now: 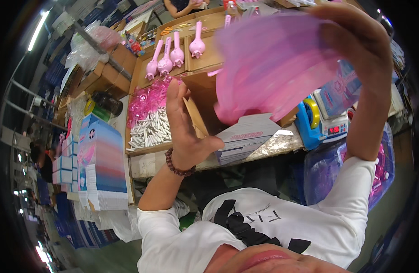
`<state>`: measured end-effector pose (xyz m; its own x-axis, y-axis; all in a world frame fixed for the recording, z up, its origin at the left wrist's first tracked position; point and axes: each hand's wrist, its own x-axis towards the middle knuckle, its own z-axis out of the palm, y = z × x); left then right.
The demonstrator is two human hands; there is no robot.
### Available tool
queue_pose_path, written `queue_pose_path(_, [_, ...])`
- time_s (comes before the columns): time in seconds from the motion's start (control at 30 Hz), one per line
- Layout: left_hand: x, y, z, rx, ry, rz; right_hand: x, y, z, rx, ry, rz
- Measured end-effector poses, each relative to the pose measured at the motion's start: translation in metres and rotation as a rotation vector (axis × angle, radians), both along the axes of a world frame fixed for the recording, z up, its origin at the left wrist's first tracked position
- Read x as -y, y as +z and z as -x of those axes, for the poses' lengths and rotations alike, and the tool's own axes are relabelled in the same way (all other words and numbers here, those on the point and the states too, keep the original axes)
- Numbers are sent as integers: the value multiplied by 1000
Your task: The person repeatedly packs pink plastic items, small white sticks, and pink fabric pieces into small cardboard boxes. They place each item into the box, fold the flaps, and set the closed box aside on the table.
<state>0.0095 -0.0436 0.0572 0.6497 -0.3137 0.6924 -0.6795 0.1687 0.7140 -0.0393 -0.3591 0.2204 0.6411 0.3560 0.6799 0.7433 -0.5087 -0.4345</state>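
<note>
My right hand [359, 37], raised high at the upper right, grips a blurred pink and purple translucent sheet-like item [274, 65]. My left hand [187, 126] is raised with its fingers apart and holds nothing; a beaded bracelet circles its wrist. Below the pink item, a printed white and grey carton [245, 136] with raised flaps stands tilted at the table's front edge. Behind it is an open brown cardboard box [204, 102]. Left of my left hand, a cardboard tray holds small white cylinders [149, 131] and clear pink plastic parts [148, 97].
Pink wand-like toys [165, 61] lie in cardboard trays at the back. Flat blue-pink cartons [102, 160] are stacked at left. A blue tape dispenser [310, 119] and a digital scale [334, 128] stand at right, above a plastic-lined bin [323, 170]. Another person [182, 8] is beyond the table.
</note>
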Motion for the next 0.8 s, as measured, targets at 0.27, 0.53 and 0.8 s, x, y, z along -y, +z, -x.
queue_pose_path(0.27, [14, -2, 11, 131, 193, -71, -75, -5, 7, -338, 32, 757])
queue_pose_path(0.53, [6, -1, 23, 186, 380, -71, 78, -71, 75, -269, -354, 54])
queue_pose_path(0.8, [13, 17, 69, 567, 162, -172, 277, -299, 217, -970, -1307, -290])
